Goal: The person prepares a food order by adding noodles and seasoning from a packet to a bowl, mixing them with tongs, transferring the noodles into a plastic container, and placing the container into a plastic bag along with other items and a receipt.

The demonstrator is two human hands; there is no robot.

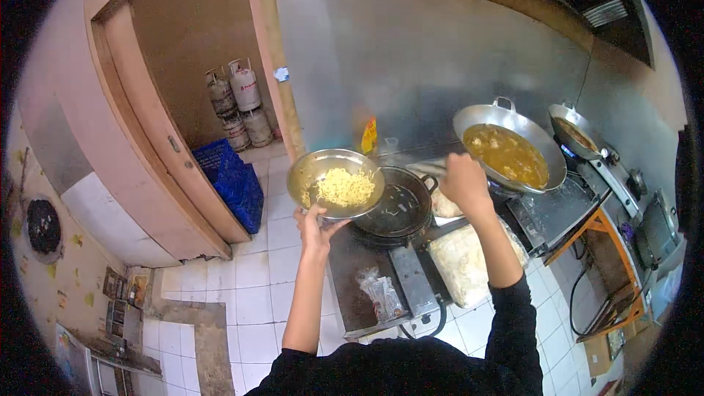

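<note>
My left hand [315, 229] grips the side of a shiny metal bowl [302, 170], fingers beneath and thumb at the rim. A heap of yellow noodles [345, 188] lies in the bowl, which tilts a little. Right of it and lower sits a black pot [372, 237] with dark liquid and some pale bits. My right hand [466, 183] is closed in a fist above the stove's middle, between the pot and a large wok [466, 119]. A pale, blurred shape shows beside its fingers; I cannot tell what they hold. Brown oil with frying pieces [506, 155] fills the wok.
Under my right forearm lies a pale, full plastic bag [466, 268]. A smaller wok [566, 108] stands far right. A crumpled clear packet [380, 295] lies near the stove front. A yellow packet [369, 136] stands by the metal wall. Gas cylinders [246, 88] and a blue crate [231, 183] are left.
</note>
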